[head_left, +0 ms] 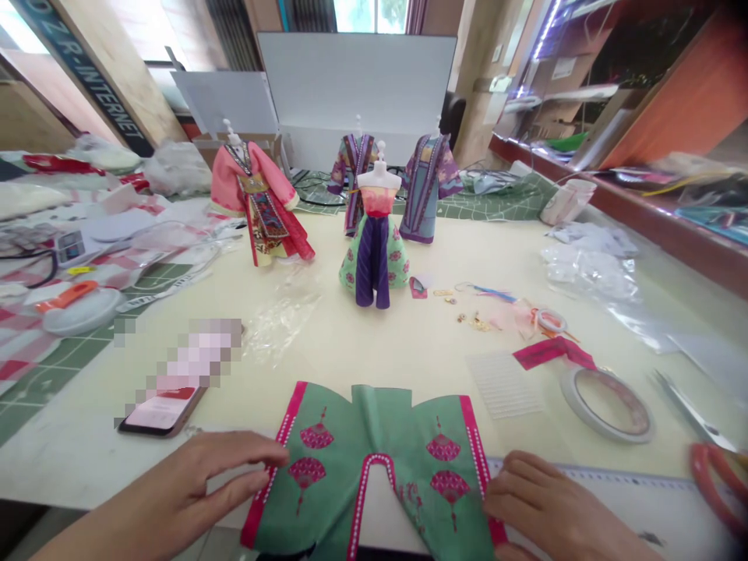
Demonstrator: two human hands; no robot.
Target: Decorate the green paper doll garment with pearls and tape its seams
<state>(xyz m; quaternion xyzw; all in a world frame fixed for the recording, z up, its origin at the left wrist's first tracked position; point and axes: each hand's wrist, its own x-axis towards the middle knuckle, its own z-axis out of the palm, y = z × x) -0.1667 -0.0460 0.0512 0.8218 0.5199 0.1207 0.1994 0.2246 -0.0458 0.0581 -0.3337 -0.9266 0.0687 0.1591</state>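
1. The small green garment point(339, 436) lay spread on the near side of the bench point(362, 347), between the 2 hands, with its opening toward the person.
2. The left hand point(204, 475) was at the left pink border; its thumb and index finger stood slightly apart, and I saw no firm pinch.
3. The right hand point(538, 499) was at the right border with curled fingers; whether they pinched the cloth, I could not tell.
4. As I judged, the fan patterns and dotted borders were already complete. Whether the side seams were closed or remained to close, I could not judge.
5. The pink strip point(552, 353) and the tape roll point(640, 425) lay apart from the garment, to the right.
6. The garment's lower part was cut off, a dark thing below it was unclear, and the phone point(192, 374) was mostly pixelated.
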